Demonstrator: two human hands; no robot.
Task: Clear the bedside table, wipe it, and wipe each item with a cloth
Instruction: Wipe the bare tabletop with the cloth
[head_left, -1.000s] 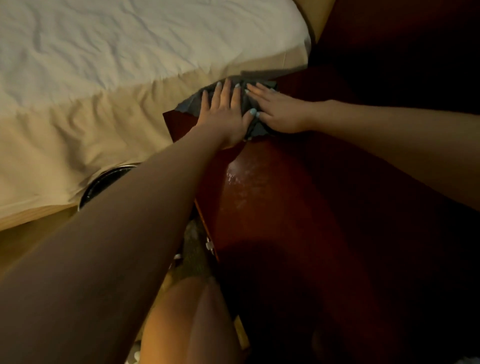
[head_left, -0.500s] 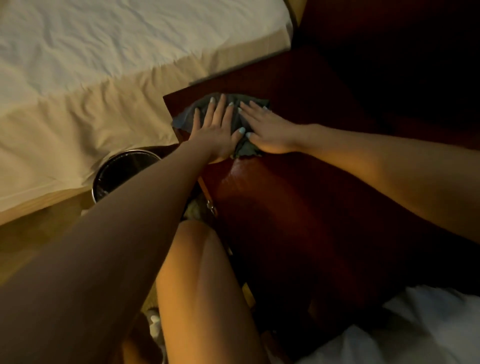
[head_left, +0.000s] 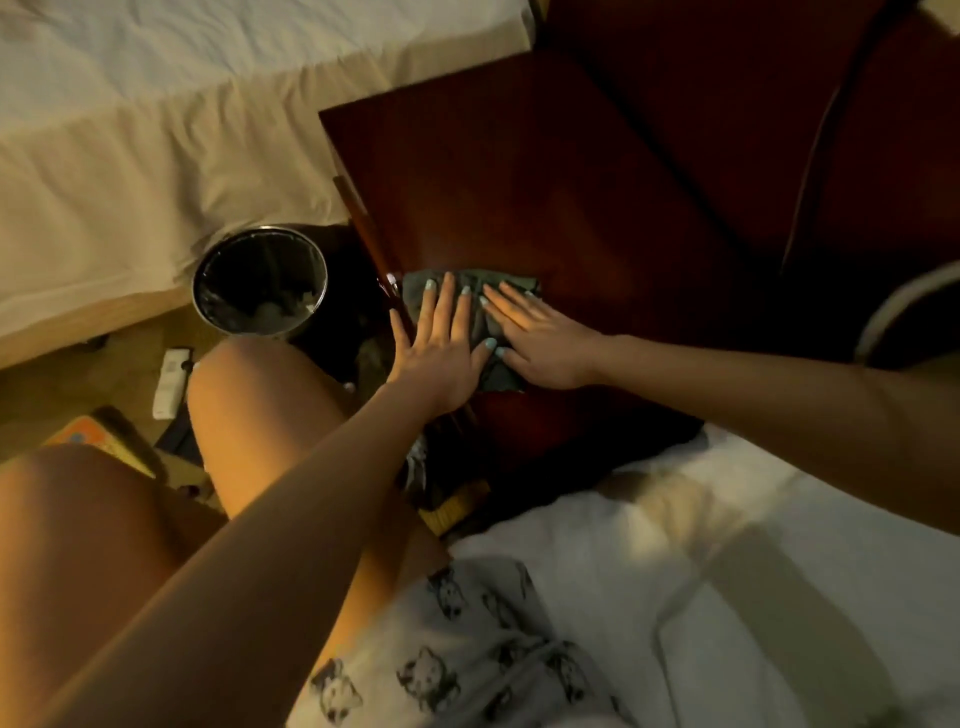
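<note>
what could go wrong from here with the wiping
The cloth lies at the table's edge, with the left hand partly past it; a stroke that way may drag it off, perhaps into the open bin below. The right hand also presses flat without gripping, so the cloth could bunch or slip.

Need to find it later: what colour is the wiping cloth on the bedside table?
Dark grey cloth, seen best in the head view.

Dark red wooden bench (head_left: 519, 171): a grey cloth (head_left: 413, 288) is laid flat near its front-left edge. On the floor (head_left: 52, 395), a metal bin (head_left: 200, 291) and a white remote (head_left: 169, 382) are seen beside it.
</note>
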